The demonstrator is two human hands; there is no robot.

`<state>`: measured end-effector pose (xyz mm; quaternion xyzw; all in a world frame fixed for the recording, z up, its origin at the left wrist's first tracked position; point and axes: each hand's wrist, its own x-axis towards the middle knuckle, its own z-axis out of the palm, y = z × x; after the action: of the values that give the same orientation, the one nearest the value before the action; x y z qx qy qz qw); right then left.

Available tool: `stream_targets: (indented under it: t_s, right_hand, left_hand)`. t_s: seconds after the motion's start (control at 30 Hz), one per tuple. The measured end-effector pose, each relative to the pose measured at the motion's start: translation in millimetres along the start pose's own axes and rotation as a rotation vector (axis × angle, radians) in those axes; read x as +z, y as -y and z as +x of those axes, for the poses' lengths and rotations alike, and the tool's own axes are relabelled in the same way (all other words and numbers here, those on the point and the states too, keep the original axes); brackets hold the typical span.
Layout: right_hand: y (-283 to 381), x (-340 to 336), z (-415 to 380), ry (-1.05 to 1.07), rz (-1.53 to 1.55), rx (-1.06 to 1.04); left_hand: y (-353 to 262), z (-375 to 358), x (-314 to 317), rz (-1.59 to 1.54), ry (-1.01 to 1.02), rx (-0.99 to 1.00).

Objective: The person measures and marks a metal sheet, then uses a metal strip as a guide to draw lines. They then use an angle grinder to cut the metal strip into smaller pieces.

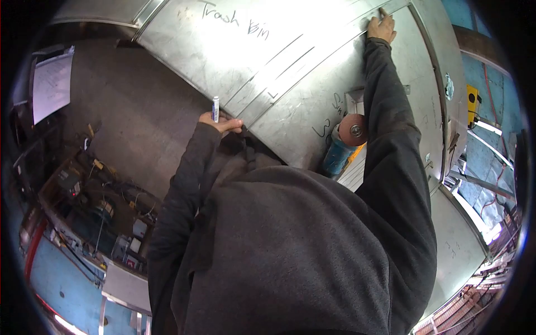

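Observation:
A white marker with blue markings (215,109) stands up from my left hand (223,124), whose thumb lies on the near edge of the metal sheet (212,56). Farther off at the upper right, my right hand (382,28) rests on the sheet with its fingers apart. Between the hands runs a long narrow metal strip (304,73), with dark drawn lines beside it. The words "Trash Bin" are handwritten on the sheet. An angle grinder (339,153) with a reddish-brown disc lies by my right forearm.
Brown floor (134,100) shows left of the sheet. Tools and cables crowd the lower left. A white paper (52,86) hangs at the far left. A yellow object (473,103) is at the right, near blue panels. Another metal sheet (455,251) is at the lower right.

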<state>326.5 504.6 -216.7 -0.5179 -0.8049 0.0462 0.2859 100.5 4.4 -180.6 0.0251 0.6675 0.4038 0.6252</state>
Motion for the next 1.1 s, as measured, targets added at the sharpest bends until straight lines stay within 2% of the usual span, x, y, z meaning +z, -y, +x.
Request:
stream_targets:
  t_s: [0.07, 0.13, 0.17, 0.2, 0.23, 0.27, 0.3, 0.33, 0.43, 0.5, 0.6, 0.63, 0.7, 0.73, 0.77, 0.8, 0.83, 0.9, 1.03, 1.1]
  right_hand:
    - [-1, 5, -1, -0.084, -0.053, -0.047]
    - [1, 7, -3, -0.124, -0.101, -0.083]
    - [6, 4, -4, -0.130, -0.130, -0.080]
    - [10, 1, -4, -0.085, -0.144, -0.043]
    - [20, -7, -3, -0.042, -0.158, -0.001]
    - [31, -15, -1, -0.014, -0.258, 0.000]
    - [39, -21, 0, 0.026, -0.355, 0.006]
    - [40, -21, 0, 0.069, -0.346, 0.040]
    - [48, -28, 5, 0.199, -0.373, 0.103]
    - [50, -32, 8, 0.215, -0.419, 0.097]
    - [49, -46, 26, 0.443, -0.494, 0.068]
    - [54, -60, 37, 0.444, -0.491, 0.074]
    - [69, -81, 52, 0.713, -0.345, 0.284]
    - [66, -75, 52, 0.725, -0.335, 0.285]
    - [60, -69, 58, 0.717, -0.374, 0.197]
    - [54, -64, 61, 0.705, -0.414, 0.109]
    - [51, -60, 59, 0.708, -0.411, 0.108]
    - [49, -50, 56, 0.587, -0.548, -0.013]
    - [75, -73, 67, 0.658, -0.590, 0.039]
    - [88, -83, 77, 0.923, -0.601, 0.232]
  left_hand:
    - [-5, -4, 2, 0.042, -0.049, -0.024]
    - [-5, -5, 1, 0.137, -0.015, 0.021]
    - [-10, -7, 0, 0.279, -0.005, 0.062]
    - [-23, -19, 8, 0.180, 0.023, 0.155]
    - [-4, 0, -2, 0.231, 0.038, 0.143]
    - [7, 6, -4, 0.074, 0.013, 0.115]
    - [-13, -7, 3, 0.110, 0.022, 0.082]
    - [-5, -3, 1, 0.008, 0.018, 0.070]
    - [-6, -2, 1, 0.035, -0.005, 0.030]
    - [-6, 1, 0, 0.065, -0.038, 0.027]
    - [-13, -6, 2, 0.091, -0.044, 0.002]
    - [-18, -7, 4, 0.090, -0.014, -0.006]
    - [-23, -8, 6, 0.120, -0.023, 0.001]
    - [-22, -11, 5, 0.144, -0.030, 0.011]
    - [-20, -12, 4, 0.147, -0.040, 0.005]
    - [-16, -11, 6, 0.087, -0.048, 0.016]
    - [-14, -9, 7, 0.027, -0.053, 0.029]
    - [-10, -7, 6, 0.007, -0.062, 0.036]
    - [-13, -7, 5, 0.046, -0.051, 0.011]
    - [-10, -7, 5, 0.063, -0.063, -0.007]
